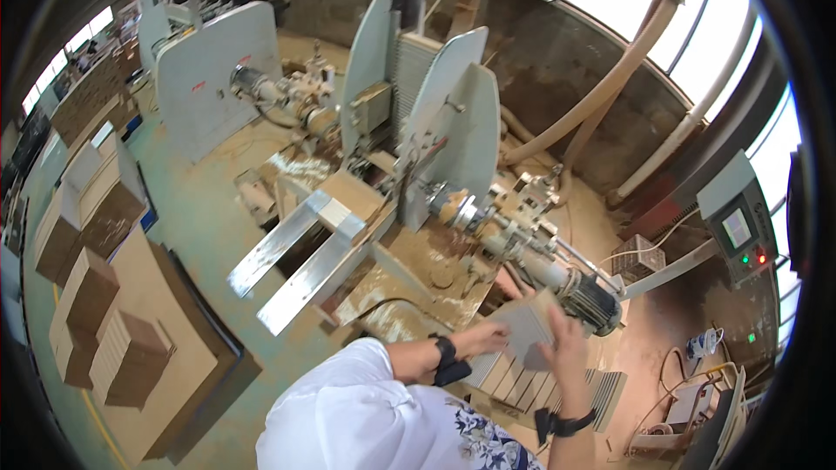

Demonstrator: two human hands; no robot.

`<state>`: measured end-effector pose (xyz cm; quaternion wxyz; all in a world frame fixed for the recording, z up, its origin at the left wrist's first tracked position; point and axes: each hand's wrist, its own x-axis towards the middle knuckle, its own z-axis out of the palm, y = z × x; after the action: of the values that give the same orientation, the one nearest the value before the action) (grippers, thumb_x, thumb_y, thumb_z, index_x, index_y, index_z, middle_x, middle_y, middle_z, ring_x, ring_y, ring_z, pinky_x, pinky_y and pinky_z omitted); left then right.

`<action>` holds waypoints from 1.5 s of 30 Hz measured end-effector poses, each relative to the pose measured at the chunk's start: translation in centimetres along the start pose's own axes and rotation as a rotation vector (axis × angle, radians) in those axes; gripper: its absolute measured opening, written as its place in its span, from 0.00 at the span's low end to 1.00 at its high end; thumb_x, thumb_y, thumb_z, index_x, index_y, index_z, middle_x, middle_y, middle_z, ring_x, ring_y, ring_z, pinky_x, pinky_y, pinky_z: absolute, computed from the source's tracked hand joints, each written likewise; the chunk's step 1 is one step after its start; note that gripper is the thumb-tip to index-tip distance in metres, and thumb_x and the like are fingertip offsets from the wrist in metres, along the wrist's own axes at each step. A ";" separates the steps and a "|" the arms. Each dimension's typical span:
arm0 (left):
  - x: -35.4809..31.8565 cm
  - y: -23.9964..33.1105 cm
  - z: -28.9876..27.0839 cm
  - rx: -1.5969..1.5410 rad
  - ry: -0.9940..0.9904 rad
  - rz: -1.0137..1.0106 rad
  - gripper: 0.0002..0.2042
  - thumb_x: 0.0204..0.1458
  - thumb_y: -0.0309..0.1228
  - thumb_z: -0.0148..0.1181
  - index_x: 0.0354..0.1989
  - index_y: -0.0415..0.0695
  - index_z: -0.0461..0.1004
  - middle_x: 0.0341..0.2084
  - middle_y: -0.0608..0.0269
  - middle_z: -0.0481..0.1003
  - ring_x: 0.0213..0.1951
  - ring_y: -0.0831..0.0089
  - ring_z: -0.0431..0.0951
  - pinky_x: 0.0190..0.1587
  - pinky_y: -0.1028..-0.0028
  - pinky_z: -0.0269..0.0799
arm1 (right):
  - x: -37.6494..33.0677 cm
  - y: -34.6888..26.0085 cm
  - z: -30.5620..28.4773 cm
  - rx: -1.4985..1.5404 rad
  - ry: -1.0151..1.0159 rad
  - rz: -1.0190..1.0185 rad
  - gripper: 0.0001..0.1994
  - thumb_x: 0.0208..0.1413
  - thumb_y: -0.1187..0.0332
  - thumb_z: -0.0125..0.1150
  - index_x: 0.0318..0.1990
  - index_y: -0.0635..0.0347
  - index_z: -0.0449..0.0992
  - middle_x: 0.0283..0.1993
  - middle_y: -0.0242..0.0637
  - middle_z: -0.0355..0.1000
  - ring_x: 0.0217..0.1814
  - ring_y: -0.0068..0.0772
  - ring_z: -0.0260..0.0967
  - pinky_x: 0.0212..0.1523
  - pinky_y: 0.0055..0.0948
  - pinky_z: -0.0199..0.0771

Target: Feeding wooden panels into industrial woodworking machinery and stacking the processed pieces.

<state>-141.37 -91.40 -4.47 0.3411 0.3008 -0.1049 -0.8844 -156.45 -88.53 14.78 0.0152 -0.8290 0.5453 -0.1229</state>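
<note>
Between my two hands, at the lower right of centre, is a stack of thin grey-brown panels (526, 333). My left hand (484, 339) is closed against its left side, a black band on the wrist. My right hand (566, 348) grips the right side with its fingers pointing up and away from me; that wrist also wears a black band. Under the hands lie more panels in rows (514, 383), partly covered by my arms. Just beyond the stack is the dark motor (590, 303) of a machine.
The machine has tall pale guard plates (446, 96) and two metal rails (305, 287) sticking out at left. A control panel (738, 226) stands at right. Stacked panels (131, 357) sit on a board-topped pallet (192, 357) at left. Hoses (601, 109) run along the wall.
</note>
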 end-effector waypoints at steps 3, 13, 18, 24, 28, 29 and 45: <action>-3.3 4.8 3.9 -0.111 -0.110 0.296 0.13 0.50 0.28 0.52 0.44 0.42 0.62 0.35 0.62 0.68 0.43 0.70 0.68 0.48 0.68 0.68 | 4.6 -3.3 -5.6 0.043 0.062 -0.085 0.37 0.33 0.73 0.64 0.57 0.45 0.61 0.35 0.43 0.62 0.38 0.46 0.63 0.38 0.37 0.64; -13.9 21.0 10.5 -0.069 -0.074 0.866 0.19 0.48 0.28 0.58 0.47 0.46 0.57 0.41 0.65 0.67 0.40 0.73 0.70 0.43 0.71 0.69 | 17.9 -16.0 -17.3 -0.035 0.174 -0.359 0.35 0.36 0.74 0.62 0.58 0.44 0.59 0.39 0.42 0.64 0.41 0.44 0.64 0.42 0.36 0.65; -18.8 30.3 11.1 -0.104 -0.127 1.002 0.20 0.49 0.33 0.58 0.48 0.47 0.58 0.41 0.63 0.67 0.41 0.69 0.70 0.42 0.62 0.71 | 24.9 -22.3 -20.4 -0.004 0.228 -0.549 0.35 0.37 0.73 0.62 0.59 0.44 0.58 0.43 0.42 0.62 0.45 0.43 0.63 0.47 0.33 0.64; -20.7 44.4 10.5 -0.065 -0.025 1.123 0.20 0.49 0.37 0.58 0.47 0.45 0.60 0.40 0.61 0.68 0.41 0.67 0.70 0.37 0.64 0.74 | 36.3 -28.3 -22.7 -0.271 0.564 -0.702 0.34 0.35 0.69 0.66 0.56 0.45 0.63 0.42 0.38 0.61 0.45 0.38 0.60 0.49 0.33 0.61; -20.9 52.0 10.0 -0.096 -0.134 1.189 0.22 0.49 0.38 0.58 0.48 0.41 0.60 0.41 0.59 0.67 0.41 0.66 0.70 0.36 0.65 0.73 | 42.8 -30.6 -21.7 -0.418 0.823 -0.726 0.31 0.32 0.64 0.68 0.51 0.45 0.67 0.37 0.34 0.62 0.43 0.36 0.60 0.49 0.33 0.58; -21.0 53.4 9.8 -0.102 -0.128 1.178 0.23 0.49 0.38 0.58 0.48 0.40 0.59 0.42 0.59 0.66 0.43 0.65 0.69 0.39 0.63 0.72 | 43.8 -31.1 -21.3 -0.402 0.821 -0.689 0.29 0.33 0.64 0.67 0.49 0.46 0.67 0.39 0.31 0.65 0.46 0.36 0.61 0.51 0.36 0.56; -12.8 59.9 1.7 -0.215 0.005 0.940 0.28 0.50 0.42 0.56 0.55 0.39 0.56 0.54 0.56 0.59 0.56 0.61 0.57 0.57 0.53 0.52 | 55.0 -25.6 -9.7 -0.281 0.553 -0.484 0.30 0.38 0.70 0.61 0.53 0.42 0.61 0.54 0.25 0.62 0.53 0.40 0.57 0.46 0.44 0.64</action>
<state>-102.51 -127.54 26.18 0.7332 0.1860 -0.1368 -0.6396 -114.94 -127.09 38.53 -0.2753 -0.8633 0.3293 -0.2655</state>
